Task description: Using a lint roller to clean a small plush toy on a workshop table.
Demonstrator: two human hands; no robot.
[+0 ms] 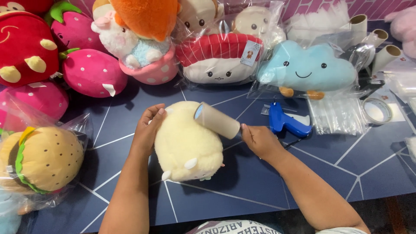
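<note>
two hands are at work on one cream plush toy (185,145), which lies in the middle of the dark blue table mat (260,182). the left hand (147,128) is laid mostly open against the toy's left flank, fingers curled over its top edge, steadying rather than gripping. the right hand (258,139), just right of the toy, is closed around the handle of a lint roller (216,120), whose drum is pressed on the toy's upper right. the toy is judged light, soft and squashy, with a fuzzy pile that is not slippery; it is best held by the body, not by the small white nubs at its lower edge. right of the toy a blue tagging gun (287,122) is seen; behind the toy, bagged plush toys (219,58) are crowded. the mat looks flat and smooth.
</note>
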